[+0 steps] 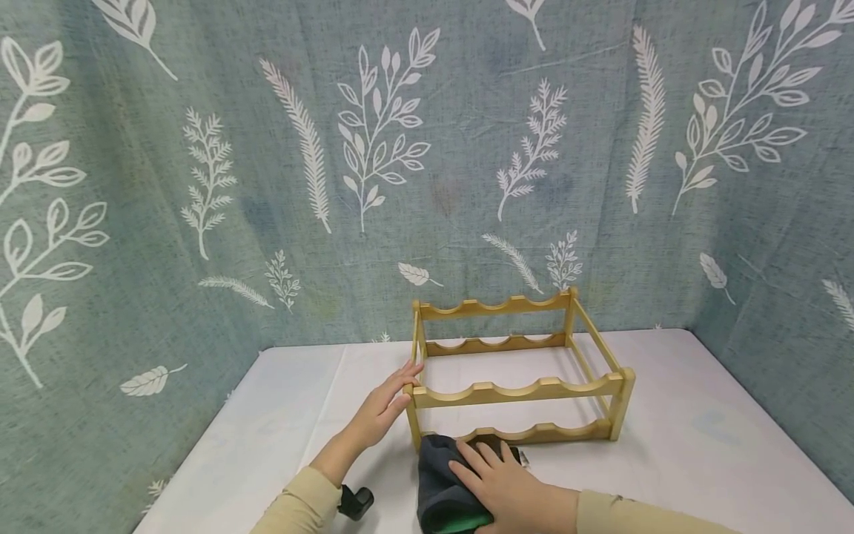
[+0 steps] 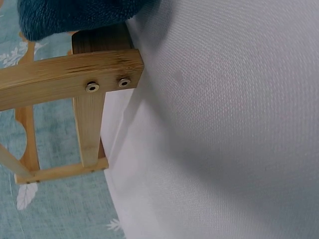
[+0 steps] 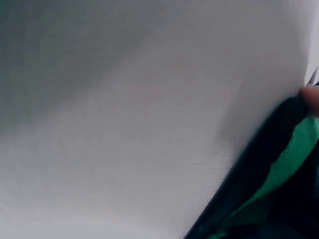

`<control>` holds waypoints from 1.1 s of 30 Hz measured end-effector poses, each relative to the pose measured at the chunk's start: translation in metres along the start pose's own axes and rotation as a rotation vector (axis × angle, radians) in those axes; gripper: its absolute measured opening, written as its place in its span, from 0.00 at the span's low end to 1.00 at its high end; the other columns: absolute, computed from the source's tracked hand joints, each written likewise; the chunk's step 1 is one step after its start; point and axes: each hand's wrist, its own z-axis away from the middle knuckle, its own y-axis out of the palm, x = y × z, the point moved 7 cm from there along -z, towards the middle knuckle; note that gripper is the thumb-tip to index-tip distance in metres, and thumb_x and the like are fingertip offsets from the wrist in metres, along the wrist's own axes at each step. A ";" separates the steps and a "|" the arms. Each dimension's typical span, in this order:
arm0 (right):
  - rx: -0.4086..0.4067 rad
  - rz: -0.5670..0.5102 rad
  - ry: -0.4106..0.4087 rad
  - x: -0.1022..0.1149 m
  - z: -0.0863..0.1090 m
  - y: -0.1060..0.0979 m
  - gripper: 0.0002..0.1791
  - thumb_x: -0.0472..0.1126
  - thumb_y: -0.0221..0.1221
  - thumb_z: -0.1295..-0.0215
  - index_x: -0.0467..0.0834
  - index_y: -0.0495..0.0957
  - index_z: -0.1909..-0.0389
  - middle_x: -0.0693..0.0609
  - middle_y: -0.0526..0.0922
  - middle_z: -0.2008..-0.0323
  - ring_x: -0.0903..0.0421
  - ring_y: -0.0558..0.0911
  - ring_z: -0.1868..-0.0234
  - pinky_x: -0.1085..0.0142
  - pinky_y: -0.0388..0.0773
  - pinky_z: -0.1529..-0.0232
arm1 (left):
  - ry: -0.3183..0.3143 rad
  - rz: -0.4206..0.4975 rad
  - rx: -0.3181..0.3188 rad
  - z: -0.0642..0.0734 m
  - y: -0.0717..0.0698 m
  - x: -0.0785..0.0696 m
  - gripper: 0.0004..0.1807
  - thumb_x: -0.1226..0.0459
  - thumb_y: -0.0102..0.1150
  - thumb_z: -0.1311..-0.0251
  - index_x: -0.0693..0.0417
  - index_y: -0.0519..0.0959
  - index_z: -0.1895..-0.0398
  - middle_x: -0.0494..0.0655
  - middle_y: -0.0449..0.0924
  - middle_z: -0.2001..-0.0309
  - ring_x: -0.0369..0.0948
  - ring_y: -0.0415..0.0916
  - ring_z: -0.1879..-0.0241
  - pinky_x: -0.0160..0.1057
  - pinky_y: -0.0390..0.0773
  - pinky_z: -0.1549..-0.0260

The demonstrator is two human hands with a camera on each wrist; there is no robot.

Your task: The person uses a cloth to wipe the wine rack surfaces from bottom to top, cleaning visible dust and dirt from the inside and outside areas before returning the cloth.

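Note:
My left hand (image 1: pixel 382 410) rests its fairly straight fingers on the top front-left corner of a light wooden rack (image 1: pixel 520 390) with scalloped rails. In front of the rack's lower front rail, my right hand (image 1: pixel 510 486) holds a dark navy cloth (image 1: pixel 440 475) with a green inner side, its fingers spread across the top. The right wrist view catches a fingertip (image 3: pixel 311 99) at the edge of the cloth (image 3: pixel 269 149). In the left wrist view, the cloth (image 2: pixel 75 17) lies over the lower end of the rack (image 2: pixel 89 112), where two screw heads show.
A white-covered table (image 1: pixel 694 437) carries the rack. Leaf-patterned blue-green fabric (image 1: pixel 454 163) hangs behind the table and along both sides. A small black device (image 1: pixel 356 504) sits at the left wrist. A pale tag (image 1: pixel 524 459) sticks out beside the cloth.

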 end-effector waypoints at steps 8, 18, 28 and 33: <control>0.014 0.051 -0.021 -0.009 -0.009 -0.002 0.42 0.60 0.61 0.47 0.49 0.58 0.35 0.50 0.65 0.38 0.54 0.72 0.48 0.61 0.76 0.61 | 0.000 -0.017 -0.013 -0.001 0.000 0.000 0.10 0.76 0.45 0.39 0.62 0.73 0.56 0.63 0.65 0.38 0.61 0.55 0.36 0.62 0.56 0.42; -0.026 -0.400 0.078 -0.044 -0.028 -0.020 0.26 0.42 0.62 0.45 0.50 0.70 0.44 0.56 0.77 0.52 0.63 0.77 0.54 0.69 0.75 0.56 | 0.019 -0.004 -0.011 0.000 -0.001 0.000 0.11 0.77 0.44 0.40 0.63 0.72 0.56 0.65 0.64 0.39 0.63 0.54 0.36 0.63 0.57 0.43; -0.079 -0.290 0.221 -0.060 -0.002 -0.029 0.21 0.43 0.66 0.48 0.50 0.75 0.51 0.53 0.75 0.62 0.61 0.77 0.66 0.67 0.76 0.70 | 0.038 -0.006 -0.018 -0.001 0.000 -0.002 0.10 0.77 0.45 0.40 0.64 0.72 0.57 0.65 0.65 0.39 0.64 0.54 0.37 0.63 0.57 0.44; -0.097 -0.223 0.312 -0.081 0.038 -0.030 0.21 0.40 0.67 0.52 0.47 0.77 0.54 0.52 0.74 0.65 0.58 0.77 0.68 0.66 0.76 0.72 | 0.042 -0.004 -0.021 -0.001 0.000 -0.002 0.10 0.78 0.45 0.41 0.63 0.72 0.58 0.66 0.65 0.40 0.65 0.55 0.37 0.64 0.56 0.44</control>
